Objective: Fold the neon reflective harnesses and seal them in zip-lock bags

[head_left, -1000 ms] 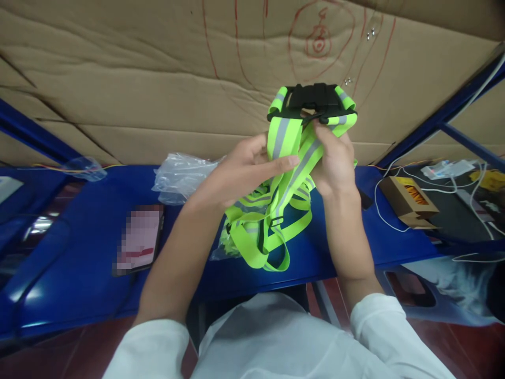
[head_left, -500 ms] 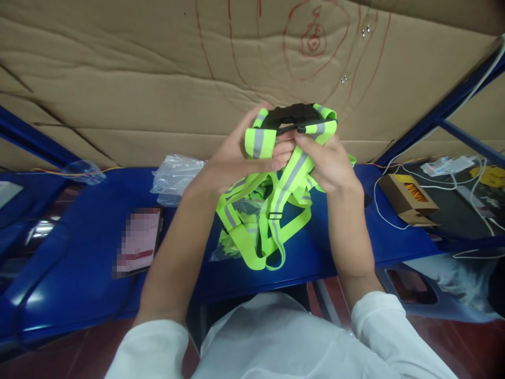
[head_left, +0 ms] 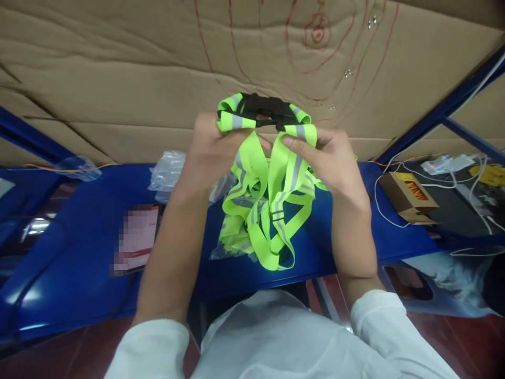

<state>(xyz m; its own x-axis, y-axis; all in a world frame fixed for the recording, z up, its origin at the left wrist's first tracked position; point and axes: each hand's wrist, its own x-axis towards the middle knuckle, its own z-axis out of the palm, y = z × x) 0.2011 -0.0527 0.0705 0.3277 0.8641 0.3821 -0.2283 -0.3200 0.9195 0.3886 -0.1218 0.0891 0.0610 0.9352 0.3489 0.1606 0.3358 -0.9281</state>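
Note:
Both hands hold a neon-green reflective strap harness (head_left: pixel 294 168) with grey stripes, raised above the blue table. My left hand (head_left: pixel 211 150) is closed round its left side, fingers partly behind the strap. My right hand (head_left: pixel 329 155) pinches the right side, its thumb lying on the front of the strap. Between the hands, at the top, runs a black buckle (head_left: pixel 266 107). The straps hang down in loops, with a small black slider (head_left: pixel 277 215) on one of them. Behind the loops lies a clear plastic bag (head_left: pixel 232 242) with more neon-green material in it.
On the blue table (head_left: pixel 90 231) lie a crumpled clear bag (head_left: pixel 168 173) and a tablet-like device (head_left: pixel 138 239), partly blurred out. To the right stand an open cardboard box (head_left: pixel 410 197) and white cables (head_left: pixel 376 200). A cardboard wall (head_left: pixel 138 89) rises behind.
The left hand has moved left and now grips the harness's left end. The buckle has shifted left and slightly up. Two straps now hang apart between the hands.

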